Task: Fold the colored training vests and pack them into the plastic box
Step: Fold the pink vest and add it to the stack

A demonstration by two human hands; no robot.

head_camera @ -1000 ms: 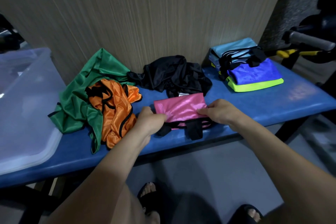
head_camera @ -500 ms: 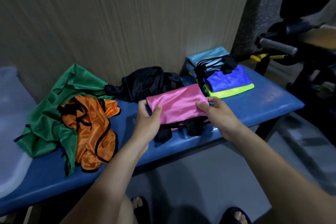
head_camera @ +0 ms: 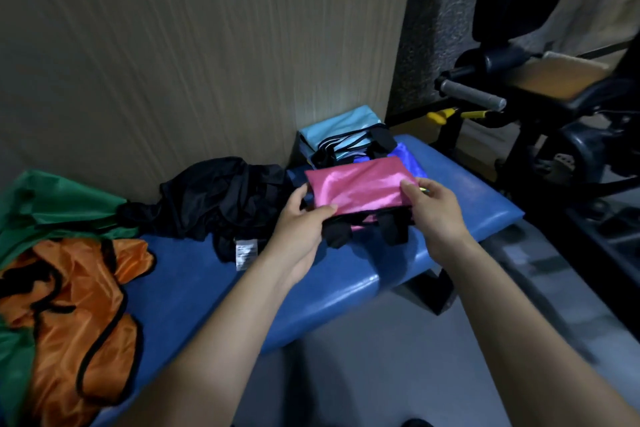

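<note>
A folded pink vest (head_camera: 360, 185) with black trim is held in the air by both hands, over the right part of the blue bench (head_camera: 332, 284). My left hand (head_camera: 301, 229) grips its left edge and my right hand (head_camera: 434, 210) grips its right edge. It hovers just in front of a stack of folded vests (head_camera: 341, 130), light blue on top with a royal blue one partly hidden behind the pink. Unfolded vests lie to the left: black (head_camera: 221, 198), orange (head_camera: 79, 308), green (head_camera: 45, 208). The plastic box is out of view.
A wood-grain wall panel (head_camera: 207, 45) stands right behind the bench. To the right is black gym equipment with a grey foam handle (head_camera: 472, 95) and a dark seat. Grey floor lies below the bench's front edge.
Both hands lifted the pink vest off the bench and carried it right, toward the folded stack. The view swung right, so the plastic box at the left dropped out of sight.
</note>
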